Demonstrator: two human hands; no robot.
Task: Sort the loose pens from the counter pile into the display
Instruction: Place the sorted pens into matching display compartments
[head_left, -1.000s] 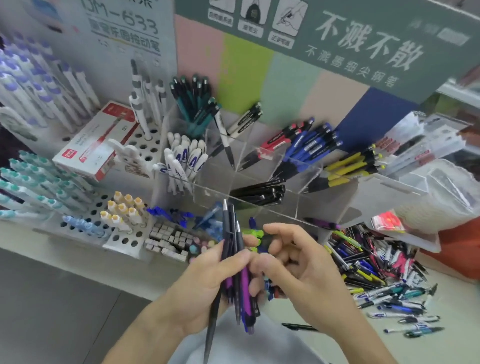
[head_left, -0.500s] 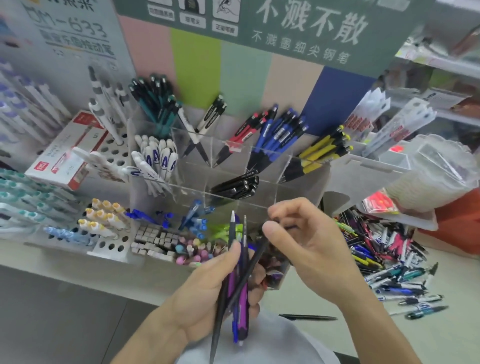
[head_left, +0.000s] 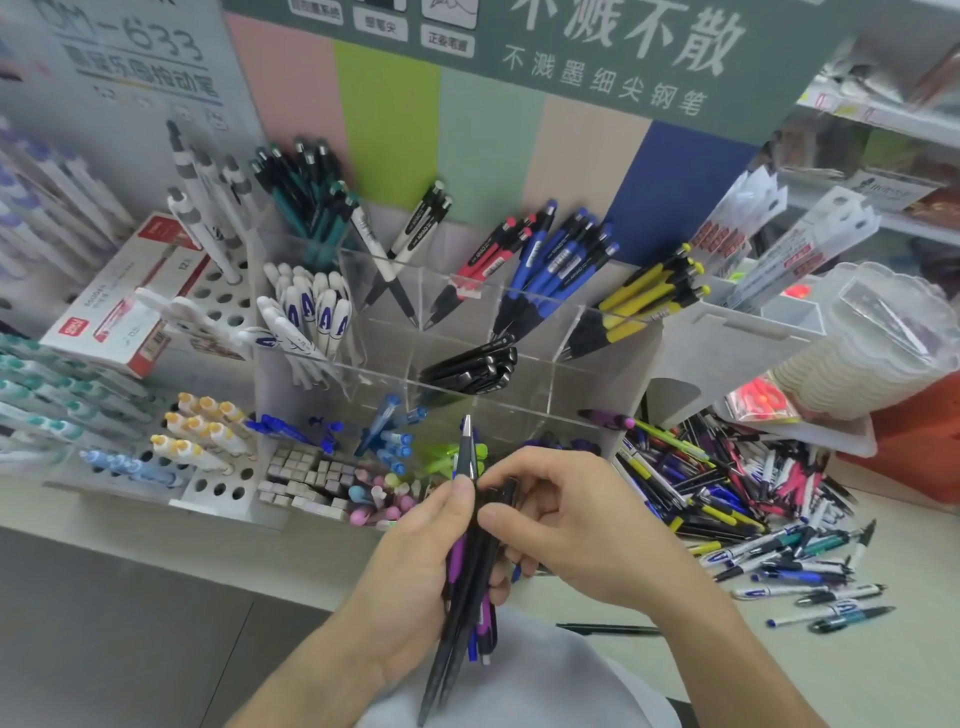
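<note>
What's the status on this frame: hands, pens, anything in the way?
Left hand shut on pen bundle. Right hand pinching the bundle's top. Counter pile unsorted, right of the display. Nothing blocking.

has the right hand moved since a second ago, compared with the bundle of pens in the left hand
Yes. The right hand had lifted up and away, drawing a pen out; now it is back down, fingertips pinching the bundle of pens beside the left hand thumb.

Pastel striped back panel (head_left: 389, 130), green sign (head_left: 597, 47), grey floor (head_left: 104, 623).
</note>
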